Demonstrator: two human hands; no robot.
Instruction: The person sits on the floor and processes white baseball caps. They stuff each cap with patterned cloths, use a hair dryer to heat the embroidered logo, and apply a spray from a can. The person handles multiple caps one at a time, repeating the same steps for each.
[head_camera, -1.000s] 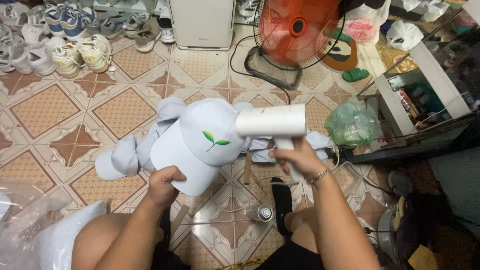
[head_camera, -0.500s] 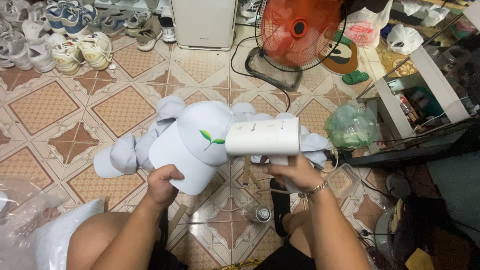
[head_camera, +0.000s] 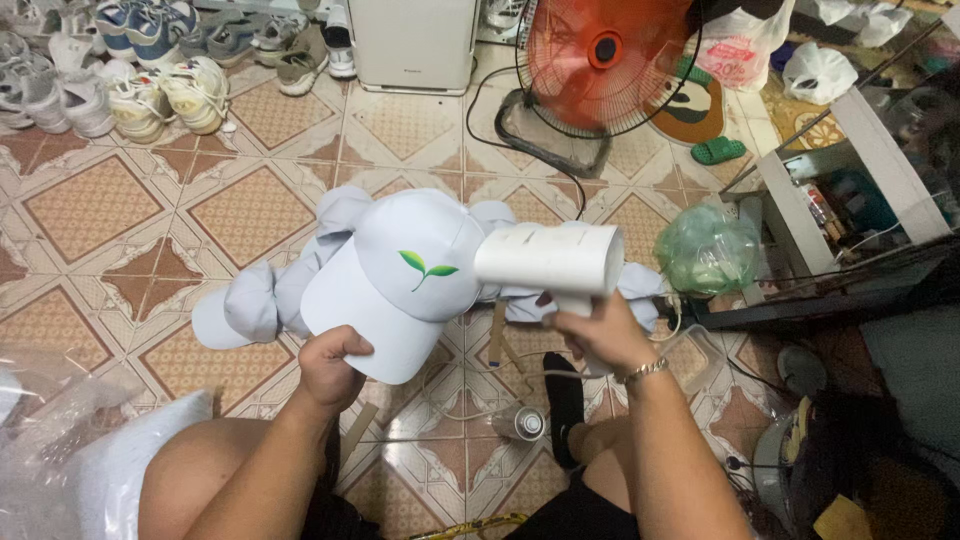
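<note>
From the head camera I look down at two bare arms over a tiled floor (head_camera: 250, 210) with brown and cream patterns.

My left hand (head_camera: 335, 365) has its grip closed on the brim of a pale grey cloth cap with a small green leaf mark on the front (head_camera: 395, 275). The cap is held up in the air, just above a heap of more pale grey caps (head_camera: 250, 300) lying on the floor.

My right hand (head_camera: 595, 335) has its grip clenched around the handle of a white hand-held steamer shaped like a fat tube (head_camera: 550, 258). Its front end points left and sits right at the side of the cap, touching or almost touching; I cannot tell which.

What has changed: a second ago the steamer was higher and further right, away from the cap. Half a second ago it had come down and left. Now it is tight against the crown, so I think the cap's side is being worked on. The cap itself has hardly moved.

Around this there is an orange standing fan (head_camera: 600, 60), a white box-shaped machine (head_camera: 415, 40), a row of worn sports shoes (head_camera: 150, 90), a green plastic bag (head_camera: 705, 250) and a small spray can (head_camera: 520, 422) between the knees.
</note>
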